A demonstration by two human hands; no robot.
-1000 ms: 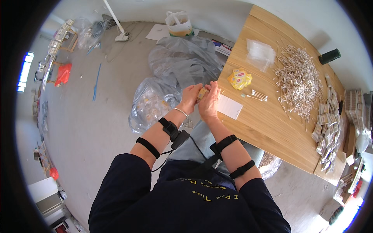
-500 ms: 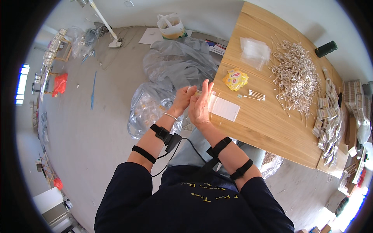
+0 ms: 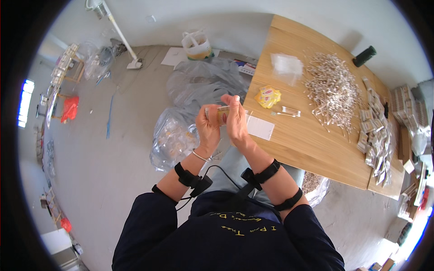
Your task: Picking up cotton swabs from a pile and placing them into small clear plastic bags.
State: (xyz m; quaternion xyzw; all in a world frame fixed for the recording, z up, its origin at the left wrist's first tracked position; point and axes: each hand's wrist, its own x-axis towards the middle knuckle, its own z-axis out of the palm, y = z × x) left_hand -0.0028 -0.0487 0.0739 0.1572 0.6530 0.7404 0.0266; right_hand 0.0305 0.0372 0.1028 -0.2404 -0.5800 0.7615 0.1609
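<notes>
Between my two hands, just off the table's left edge, is a small packet point(image 3: 222, 116) with a yellow and white face. My left hand point(image 3: 208, 133) has its fingers wrapped round the packet's left end. The palm and fingers of my right hand point(image 3: 237, 123) press against its right end, thumb side up. Part of the packet is hidden behind the fingers. Beside my right hand a white rectangular sheet point(image 3: 261, 128) lies at the table edge. Beyond it are a stack of yellow printed cards point(image 3: 267, 96) and a short row of cotton swabs point(image 3: 289, 112).
The wooden table point(image 3: 312, 149) bears a big heap of loose cotton swabs point(image 3: 333, 88), clear plastic bags point(image 3: 287, 67), filled packets point(image 3: 376, 124) and a dark green cylinder point(image 3: 364, 56). A clear plastic sack point(image 3: 174, 142) and grey plastic sheeting point(image 3: 203, 79) lie on the floor left of the table.
My hands have drawn slightly apart, and the packet between them has come into clearer view with its yellow face showing. The table has shifted a little to the left in view.
</notes>
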